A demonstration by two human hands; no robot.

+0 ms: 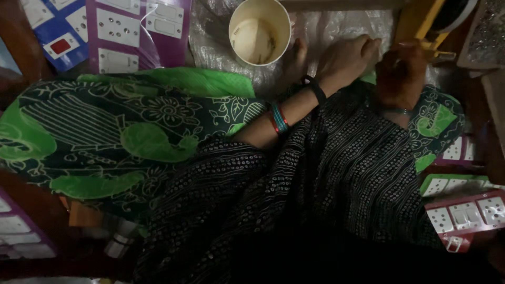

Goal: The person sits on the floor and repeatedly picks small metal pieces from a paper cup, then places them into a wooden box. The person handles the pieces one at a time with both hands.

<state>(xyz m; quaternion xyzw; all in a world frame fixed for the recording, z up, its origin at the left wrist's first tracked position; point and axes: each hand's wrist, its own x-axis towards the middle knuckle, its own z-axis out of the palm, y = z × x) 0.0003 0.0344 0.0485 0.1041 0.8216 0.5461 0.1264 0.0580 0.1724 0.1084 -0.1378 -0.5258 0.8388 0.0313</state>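
I am seated on the floor, my lap covered by green patterned cloth (105, 131) and black dotted cloth (336, 173). My left hand (347, 58), with coloured bangles (279, 118) and a black band on the wrist, rests knuckles up on a crinkled clear plastic sheet (326, 26), fingers curled downward. Just to its right is my right hand (402, 73), a thin bracelet on its wrist, with the fingers bent under next to a yellow object (421, 26). The dim light hides whatever either hand holds. A bare foot (297, 55) lies left of my left hand.
A cream round cup (259, 31) stands on the plastic sheet at the top. Purple and blue boards with white switches and sockets (121, 31) lie at top left, with more such boards at lower right (468, 215) and lower left (21, 231).
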